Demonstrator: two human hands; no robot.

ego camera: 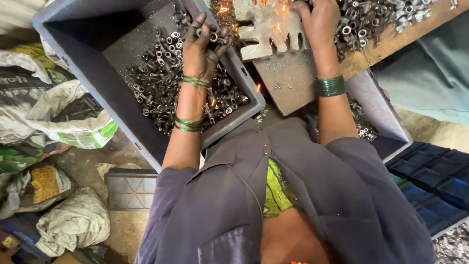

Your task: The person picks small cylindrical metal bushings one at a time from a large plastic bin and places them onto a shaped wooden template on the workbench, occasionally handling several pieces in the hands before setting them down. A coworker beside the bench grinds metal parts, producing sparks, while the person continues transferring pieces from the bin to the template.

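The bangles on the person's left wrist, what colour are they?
Green. The bangles on the left hand show clearly in the head view.

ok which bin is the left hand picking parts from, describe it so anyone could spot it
Start at the worn wooden board at top centre. The grey plastic bin sits beside it, under the left hand. It is the only bin heaped with small metal parts.

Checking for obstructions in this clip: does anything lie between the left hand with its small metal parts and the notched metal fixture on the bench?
Only the grey bin's rim lies between. The left hand holds small metal parts above it, beside the notched fixture, where the right hand works amid sparks.
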